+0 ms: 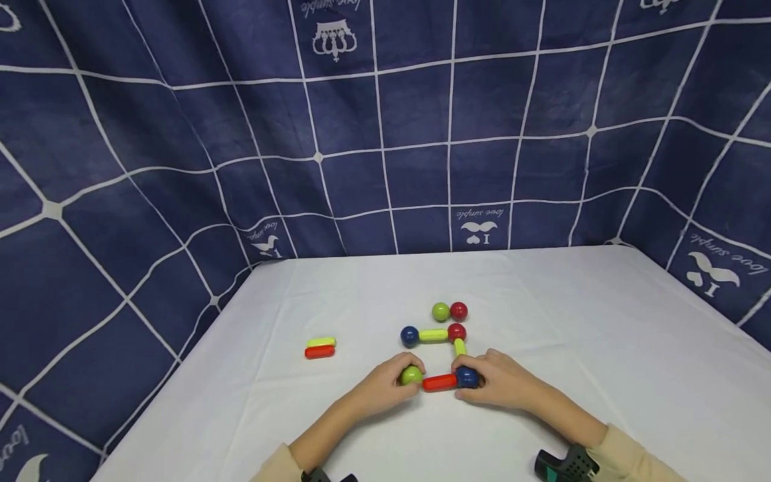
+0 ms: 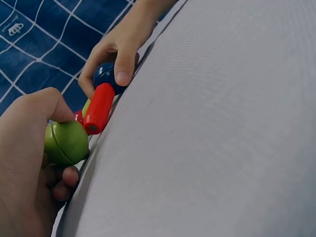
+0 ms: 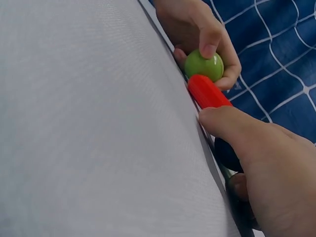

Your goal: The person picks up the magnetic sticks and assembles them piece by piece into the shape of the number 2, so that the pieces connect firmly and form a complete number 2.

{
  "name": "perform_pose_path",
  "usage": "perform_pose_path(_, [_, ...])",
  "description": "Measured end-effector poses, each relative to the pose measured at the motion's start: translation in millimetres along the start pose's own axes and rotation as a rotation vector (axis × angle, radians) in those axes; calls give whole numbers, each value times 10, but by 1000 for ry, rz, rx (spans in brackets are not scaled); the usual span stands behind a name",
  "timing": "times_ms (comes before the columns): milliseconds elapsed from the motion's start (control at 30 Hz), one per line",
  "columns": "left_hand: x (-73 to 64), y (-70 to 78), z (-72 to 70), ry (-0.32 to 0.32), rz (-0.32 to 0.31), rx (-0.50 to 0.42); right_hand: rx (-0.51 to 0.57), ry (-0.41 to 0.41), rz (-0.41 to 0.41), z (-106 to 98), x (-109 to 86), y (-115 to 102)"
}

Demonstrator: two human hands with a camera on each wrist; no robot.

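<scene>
Nearest, beige sleeves (image 1: 632, 458) are covering the forearms. The left hand (image 1: 381, 385) is gripping the near green ball (image 1: 412, 375), thumb and fingers curling around it. The right hand (image 1: 502, 378) is pinching the near blue ball (image 1: 468, 377) between thumb and fingers. The red rod (image 1: 440, 383) is lying between the hands, its long axis running left to right, the right end sitting slightly farther away and meeting the near blue ball. Its left end is pointing towards the near green ball; whether they are touching, I cannot tell.

The near yellow rod (image 1: 460, 347) is pointing away from the near blue ball, leaning slightly left, towards the corner red ball (image 1: 456, 332). Off left, the loose red rod (image 1: 319, 352) and loose yellow rod (image 1: 322, 342) are lying side by side, both pointing left to right. The far yellow rod (image 1: 433, 335) is running leftward from the corner red ball to the far blue ball (image 1: 409, 336). Beyond, a loose green ball (image 1: 440, 312) and loose red ball (image 1: 459, 310) are resting side by side on the white table (image 1: 572, 301). Behind, a navy curtain (image 1: 415, 171) is hanging.
</scene>
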State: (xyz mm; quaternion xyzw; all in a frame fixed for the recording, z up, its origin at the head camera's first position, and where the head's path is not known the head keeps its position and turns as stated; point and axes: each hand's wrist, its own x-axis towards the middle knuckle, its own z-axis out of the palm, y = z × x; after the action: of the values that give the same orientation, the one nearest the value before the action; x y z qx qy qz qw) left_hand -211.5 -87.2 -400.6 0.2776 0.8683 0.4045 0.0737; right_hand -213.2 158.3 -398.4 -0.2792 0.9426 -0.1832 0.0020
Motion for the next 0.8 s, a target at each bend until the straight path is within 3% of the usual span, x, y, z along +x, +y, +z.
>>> perform_pose_path(200, [22, -5, 17, -9, -29, -23, 60, 17, 3, 3, -6, 45])
perform_pose_path(533, [1, -14, 27, -14, 7, 39, 89, 3, -13, 36, 13, 65])
perform_pose_path(800, [-19, -15, 35, -40, 8, 113, -4, 43, -57, 56, 10, 41])
